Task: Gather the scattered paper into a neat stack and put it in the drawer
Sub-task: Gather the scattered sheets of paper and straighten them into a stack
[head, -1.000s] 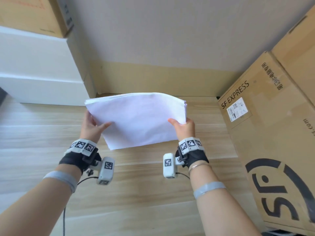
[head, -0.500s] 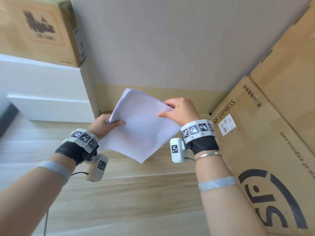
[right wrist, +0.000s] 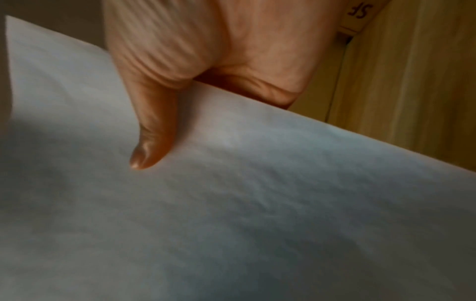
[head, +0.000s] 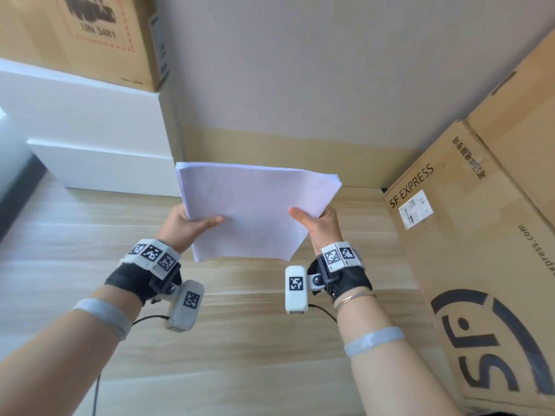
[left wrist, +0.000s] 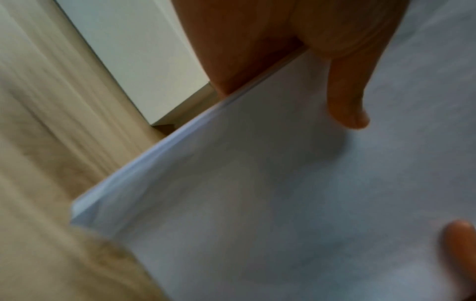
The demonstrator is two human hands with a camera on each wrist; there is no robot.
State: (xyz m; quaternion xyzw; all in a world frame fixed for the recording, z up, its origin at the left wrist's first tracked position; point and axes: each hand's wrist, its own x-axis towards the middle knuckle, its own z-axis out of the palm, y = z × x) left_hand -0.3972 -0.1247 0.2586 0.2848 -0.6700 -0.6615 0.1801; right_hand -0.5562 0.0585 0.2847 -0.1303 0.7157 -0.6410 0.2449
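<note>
Both hands grasp the paper stack [head: 255, 208]: the left hand [head: 183, 225] pinches its left edge, thumb on top; the right hand [head: 319, 225] pinches its right edge likewise; the stack hangs above the wooden tabletop [head: 240, 340]; beyond, a white cabinet [head: 90, 139] left, an SF EXPRESS box [head: 468, 250] right.

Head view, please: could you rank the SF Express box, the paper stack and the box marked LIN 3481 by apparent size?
1. SF Express box, largest, though nearest and cut off by the frame.
2. Paper stack.
3. LIN 3481 box; cropped and farther away, so its place against the paper is unsure.
</note>
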